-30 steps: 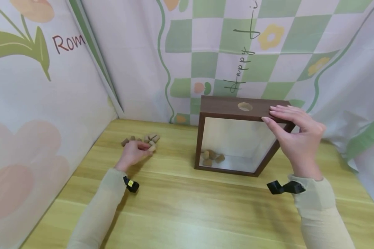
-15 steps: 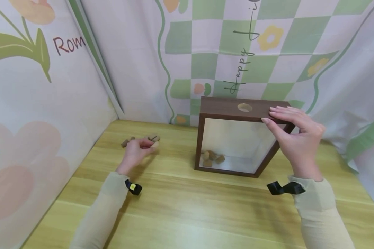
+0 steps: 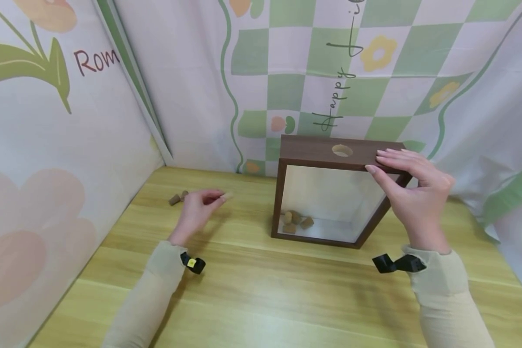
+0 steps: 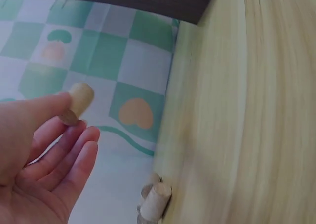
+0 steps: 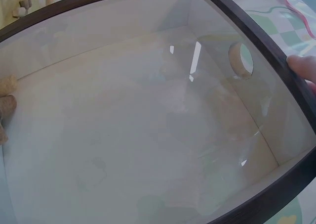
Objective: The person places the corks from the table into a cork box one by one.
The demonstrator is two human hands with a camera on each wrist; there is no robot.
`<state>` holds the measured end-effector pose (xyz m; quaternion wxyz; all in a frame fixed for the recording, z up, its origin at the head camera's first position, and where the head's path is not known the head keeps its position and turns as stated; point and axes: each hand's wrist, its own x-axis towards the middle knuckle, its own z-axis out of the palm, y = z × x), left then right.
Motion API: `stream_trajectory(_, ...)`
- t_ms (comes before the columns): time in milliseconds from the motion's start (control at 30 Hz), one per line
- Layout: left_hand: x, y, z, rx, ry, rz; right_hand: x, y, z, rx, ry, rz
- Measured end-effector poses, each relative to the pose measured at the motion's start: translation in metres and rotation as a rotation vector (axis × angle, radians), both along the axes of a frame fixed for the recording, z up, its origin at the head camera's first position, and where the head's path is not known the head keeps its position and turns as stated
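Observation:
My left hand (image 3: 194, 212) pinches a cork (image 4: 81, 99) between thumb and fingertips, held above the table. In the left wrist view its other fingers are spread loosely below the cork. A few more corks (image 3: 175, 199) lie on the table behind the left hand, which partly hides them. Upright on the table stands a dark-framed box (image 3: 282, 198) with a clear front and a round hole (image 3: 342, 151) in its top. Several corks (image 3: 292, 220) lie inside, at the lower left. My right hand (image 3: 417, 186) rests on the box's top right corner, fingers along the top and thumb at the front edge.
Wood-grain table (image 3: 252, 295) spreads out in front of the box. A green-and-white checked curtain (image 3: 287, 48) hangs behind it, and a printed white curtain (image 3: 48, 145) borders the left side. Each wrist carries a small black camera.
My left hand has picked up a cork from the table pile and shifted right and slightly upward with it. The right hand and the box have stayed in place.

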<state>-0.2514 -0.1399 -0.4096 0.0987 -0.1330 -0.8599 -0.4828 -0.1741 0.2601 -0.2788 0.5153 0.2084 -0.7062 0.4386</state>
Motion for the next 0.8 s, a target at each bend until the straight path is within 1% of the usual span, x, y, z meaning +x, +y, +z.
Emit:
stream_trajectory(167, 0.001, 0.010, 0.005, 0.037, 0.042, -0.009, 0.000, 0.000, -0.001, -0.008, -0.004, 0.004)
stream_trajectory(300, 0.002, 0.018, 0.011, 0.074, 0.072, -0.013, 0.000, 0.000, 0.000, -0.012, -0.007, 0.009)
stream_trajectory(400, 0.003, 0.024, 0.016, 0.101, 0.074, -0.015, 0.001, 0.000, 0.000, -0.012, -0.011, 0.008)
stream_trajectory(600, 0.004, 0.036, 0.025, 0.171, 0.050, -0.043, 0.001, 0.000, 0.000, -0.012, -0.011, -0.001)
stream_trajectory(733, 0.005, 0.042, 0.032, 0.185, 0.067, -0.057, 0.001, -0.001, 0.001, -0.008, -0.014, -0.003)
stream_trajectory(800, 0.005, 0.045, 0.036, 0.189, 0.083, -0.054, 0.001, -0.001, 0.001, -0.008, -0.015, -0.004)
